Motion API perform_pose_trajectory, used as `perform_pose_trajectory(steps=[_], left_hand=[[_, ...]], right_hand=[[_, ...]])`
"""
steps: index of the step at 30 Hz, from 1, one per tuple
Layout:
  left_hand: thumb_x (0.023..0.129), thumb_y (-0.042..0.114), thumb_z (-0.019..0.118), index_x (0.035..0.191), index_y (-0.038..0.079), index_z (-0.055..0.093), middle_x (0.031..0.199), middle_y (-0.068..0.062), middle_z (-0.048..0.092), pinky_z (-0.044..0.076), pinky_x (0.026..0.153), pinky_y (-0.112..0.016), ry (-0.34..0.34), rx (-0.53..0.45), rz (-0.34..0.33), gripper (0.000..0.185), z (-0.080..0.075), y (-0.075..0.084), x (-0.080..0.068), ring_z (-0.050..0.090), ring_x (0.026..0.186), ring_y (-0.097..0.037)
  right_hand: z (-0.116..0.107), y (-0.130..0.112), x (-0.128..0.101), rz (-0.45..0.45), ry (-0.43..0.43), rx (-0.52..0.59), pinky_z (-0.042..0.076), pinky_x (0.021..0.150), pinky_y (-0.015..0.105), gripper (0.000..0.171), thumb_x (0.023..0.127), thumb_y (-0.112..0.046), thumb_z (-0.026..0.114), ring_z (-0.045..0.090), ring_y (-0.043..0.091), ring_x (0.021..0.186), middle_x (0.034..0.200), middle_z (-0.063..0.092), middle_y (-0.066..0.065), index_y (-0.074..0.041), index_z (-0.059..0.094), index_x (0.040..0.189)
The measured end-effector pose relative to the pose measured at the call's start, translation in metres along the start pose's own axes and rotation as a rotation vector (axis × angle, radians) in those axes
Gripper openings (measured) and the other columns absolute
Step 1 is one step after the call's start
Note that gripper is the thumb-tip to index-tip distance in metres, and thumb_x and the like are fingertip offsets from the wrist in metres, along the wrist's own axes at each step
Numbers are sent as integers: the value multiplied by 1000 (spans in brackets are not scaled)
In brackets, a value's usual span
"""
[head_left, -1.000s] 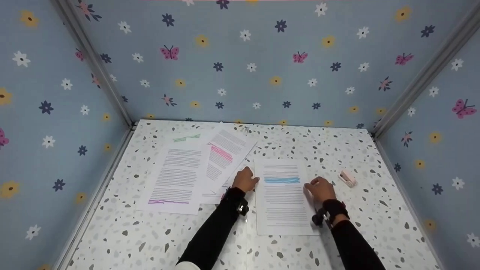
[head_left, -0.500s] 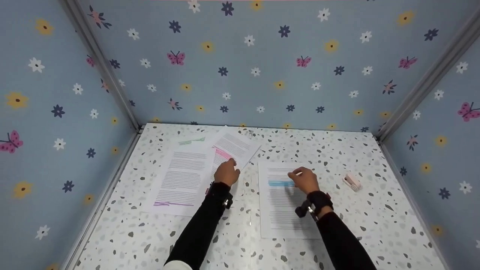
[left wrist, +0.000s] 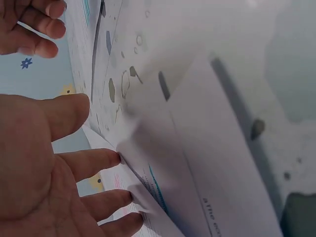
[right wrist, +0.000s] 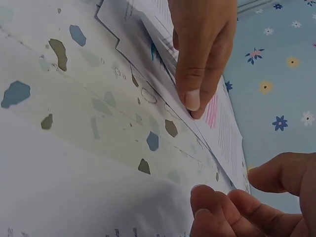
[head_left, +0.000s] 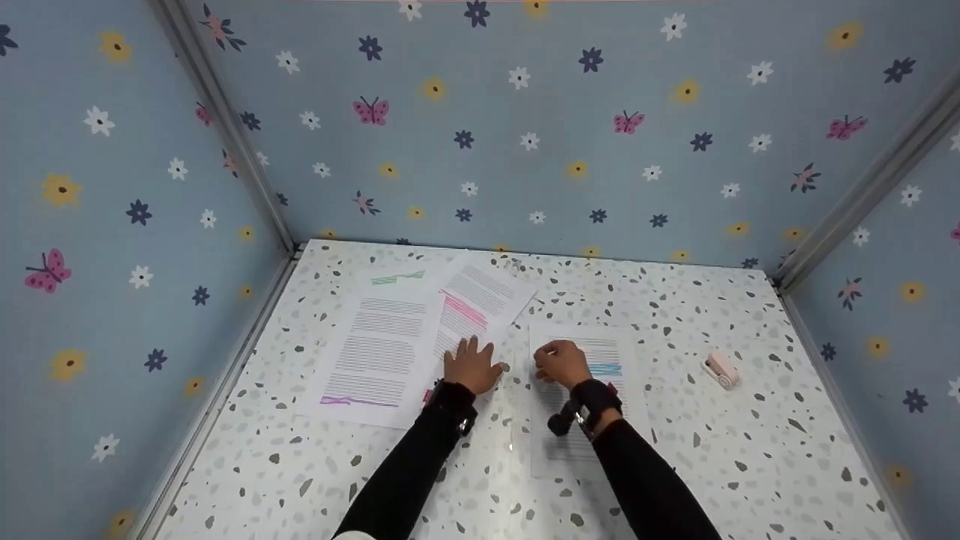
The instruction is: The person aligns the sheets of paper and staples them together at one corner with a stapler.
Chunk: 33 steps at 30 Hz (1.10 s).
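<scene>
My left hand (head_left: 471, 367) is spread over the near right edge of a sheet with pink highlighting (head_left: 491, 289). In the left wrist view, its fingertips (left wrist: 113, 157) touch the lifted edges of overlapping sheets. Over the left part of a sheet with blue highlighting (head_left: 626, 405), my right hand (head_left: 562, 364) hovers with loosely bent fingers. The right wrist view shows nothing between its thumb and fingers (right wrist: 212, 207). A sheet with a purple line (head_left: 382, 352) lies to the left, overlapping the pink-highlighted one.
A small pale pink stapler (head_left: 721, 370) lies to the right of the blue-highlighted sheet. Green marking (head_left: 397, 278) shows at the far end of the left papers. The speckled table (head_left: 300, 480) meets flower-patterned walls (head_left: 555, 112) at the back and sides.
My left hand has left the blue-highlighted sheet's left edge for the papers on the left, fingers now spread. The right hand has come off that sheet's right edge and moved left across it.
</scene>
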<state>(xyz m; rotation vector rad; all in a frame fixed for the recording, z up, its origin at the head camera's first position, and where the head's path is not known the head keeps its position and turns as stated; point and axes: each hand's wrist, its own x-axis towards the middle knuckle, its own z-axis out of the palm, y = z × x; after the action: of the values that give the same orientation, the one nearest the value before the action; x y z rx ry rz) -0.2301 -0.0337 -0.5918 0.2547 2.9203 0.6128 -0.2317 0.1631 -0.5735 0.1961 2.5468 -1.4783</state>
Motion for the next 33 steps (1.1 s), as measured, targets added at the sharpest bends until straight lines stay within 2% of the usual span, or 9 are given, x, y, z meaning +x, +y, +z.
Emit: perform_pose_trajectory(steps=[5,12,15,19,22,26,29,33], left_hand=[[102,43,57,140,11,60,149,-21,48,32,107,-65,21,74,5,50,-3,9,-5,42,137,-41],[105,42,50,137,15,62,137,-20,54,39,99,-59,30,129,27,44,13,11,0,46,127,-40],[104,39,53,132,14,65,129,-20,58,42,94,-56,73,153,46,40,17,15,0,49,121,-39],[102,35,57,131,12,66,124,-19,60,44,91,-52,101,196,62,37,15,26,-8,51,117,-36],[102,32,59,131,12,66,123,-19,60,43,90,-51,99,193,80,36,12,31,-13,51,116,-36],[104,32,56,131,10,66,124,-20,61,42,93,-54,120,91,79,37,12,23,-2,51,118,-39],[105,31,54,129,7,67,124,-19,63,42,94,-57,171,6,37,36,0,13,14,53,118,-40],[103,27,56,127,5,68,121,-21,65,44,92,-58,251,-32,-51,34,-24,-7,31,55,115,-42]], right_hand=[[9,-3,1,19,-21,54,59,71,39,23,95,-12,61,74,30,77,87,73,17,8,72,102],[19,-11,3,44,-52,110,59,74,40,27,95,-9,60,74,35,82,91,73,24,13,71,106],[22,-12,3,43,-30,89,59,73,40,27,94,-10,61,74,36,81,89,73,24,12,72,104],[24,-12,4,22,12,-14,57,71,37,26,92,-14,64,71,30,73,84,75,19,8,76,99],[25,-13,6,18,20,-56,55,69,34,26,90,-16,64,66,24,70,80,74,13,6,78,94],[28,-15,7,43,4,-42,54,68,34,28,91,-17,60,67,24,71,77,72,11,6,77,89],[32,-16,8,71,-6,-23,54,70,34,27,93,-17,60,69,24,70,77,71,10,5,75,88],[41,-15,10,99,-22,31,57,71,36,26,93,-16,59,71,24,68,76,71,9,5,74,90]])
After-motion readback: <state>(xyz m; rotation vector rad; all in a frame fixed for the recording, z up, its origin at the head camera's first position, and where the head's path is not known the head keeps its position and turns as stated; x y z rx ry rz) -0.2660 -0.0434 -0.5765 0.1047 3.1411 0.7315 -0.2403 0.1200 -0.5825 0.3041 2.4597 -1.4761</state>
